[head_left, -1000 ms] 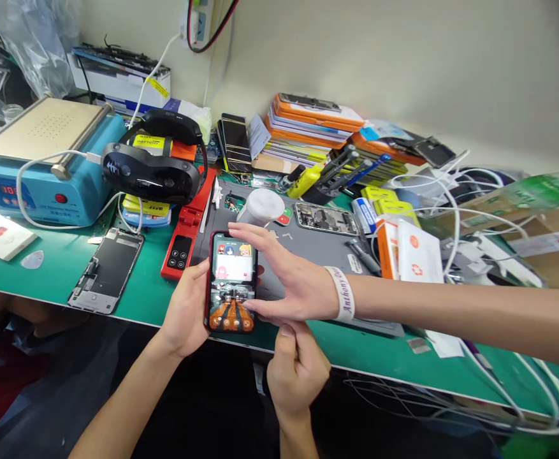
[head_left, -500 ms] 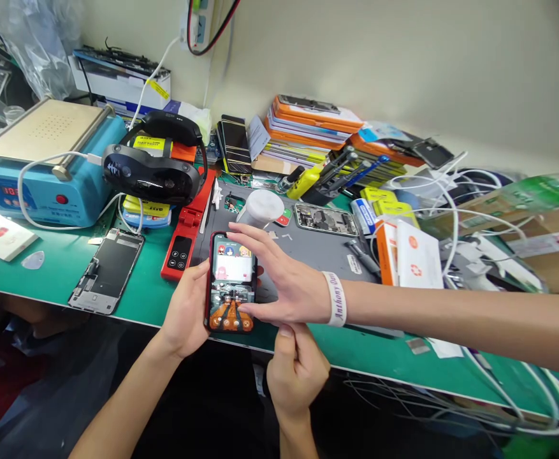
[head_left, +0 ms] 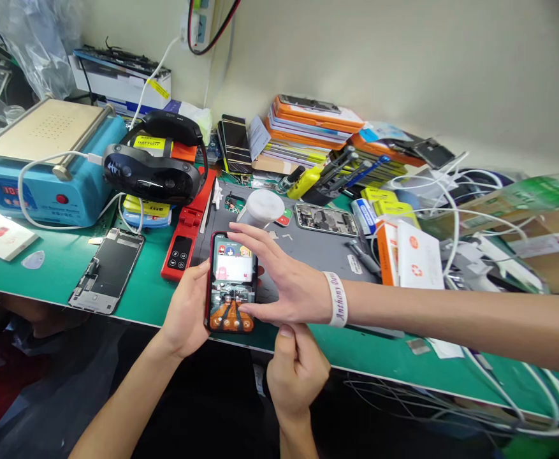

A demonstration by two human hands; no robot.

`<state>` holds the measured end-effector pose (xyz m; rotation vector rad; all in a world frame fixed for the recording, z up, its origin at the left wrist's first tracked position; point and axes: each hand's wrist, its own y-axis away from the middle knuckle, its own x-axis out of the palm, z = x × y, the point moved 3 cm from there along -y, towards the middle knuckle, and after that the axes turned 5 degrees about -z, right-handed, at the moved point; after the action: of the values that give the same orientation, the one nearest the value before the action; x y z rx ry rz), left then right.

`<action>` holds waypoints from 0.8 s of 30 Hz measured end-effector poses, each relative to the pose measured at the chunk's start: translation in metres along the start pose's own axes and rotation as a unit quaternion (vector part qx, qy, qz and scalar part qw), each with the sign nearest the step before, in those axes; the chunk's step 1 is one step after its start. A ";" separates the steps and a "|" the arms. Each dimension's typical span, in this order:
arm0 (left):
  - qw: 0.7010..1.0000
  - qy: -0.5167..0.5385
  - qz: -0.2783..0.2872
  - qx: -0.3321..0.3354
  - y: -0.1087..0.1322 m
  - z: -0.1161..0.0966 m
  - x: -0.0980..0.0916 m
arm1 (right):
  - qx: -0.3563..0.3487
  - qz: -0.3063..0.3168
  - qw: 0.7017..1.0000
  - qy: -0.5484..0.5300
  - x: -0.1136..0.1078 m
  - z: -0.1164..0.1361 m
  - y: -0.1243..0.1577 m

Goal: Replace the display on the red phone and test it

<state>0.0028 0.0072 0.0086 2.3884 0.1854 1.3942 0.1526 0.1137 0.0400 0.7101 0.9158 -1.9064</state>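
My left hand (head_left: 188,312) is wrapped around the left edge of a smartphone (head_left: 232,271) in a dark case with a red edge. Its screen is lit, with colourful icons and a picture. From the right, another person's hand (head_left: 291,280), wearing a white wristband (head_left: 337,299), reaches across with spread fingers over the phone's right side; its thumb is at the lower screen. Just below that hand, my right hand (head_left: 298,373) is closed in a fist, thumb pointing up. Its palm side is partly hidden, so I cannot make out whether it holds anything.
A blue screen-separator machine (head_left: 54,185), a black headset (head_left: 152,169) and a loose phone screen (head_left: 108,271) occupy the left. Behind are a red device (head_left: 181,245), white cup (head_left: 263,209), opened phone (head_left: 326,218) and stacked boxes (head_left: 308,131). Cables (head_left: 456,191) and cartons (head_left: 547,242) crowd the right.
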 end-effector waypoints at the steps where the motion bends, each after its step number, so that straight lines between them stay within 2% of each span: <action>1: 1.000 0.001 -0.002 -0.001 0.000 0.000 0.000 | 0.000 -0.003 1.000 -0.002 0.000 0.000 0.000; 12: 1.000 -0.009 0.005 0.002 -0.001 0.000 -0.002 | -0.010 -0.035 0.999 -0.011 0.010 -0.010 0.003; 17: 1.000 -0.016 0.007 0.004 -0.002 0.001 -0.003 | -0.014 -0.044 0.999 -0.019 0.006 -0.003 0.004; 20: 1.000 -0.018 0.023 0.002 -0.001 0.002 -0.002 | 0.052 -0.068 0.993 -0.087 -0.006 -0.002 -0.012; 24: 0.999 -0.013 0.035 0.000 0.000 0.001 -0.002 | 0.213 -0.147 0.936 -0.240 -0.023 -0.009 -0.033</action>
<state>0.0031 0.0062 0.0067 2.4335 0.0953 1.3931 0.1343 0.1429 0.0626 0.3205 0.3091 -2.4355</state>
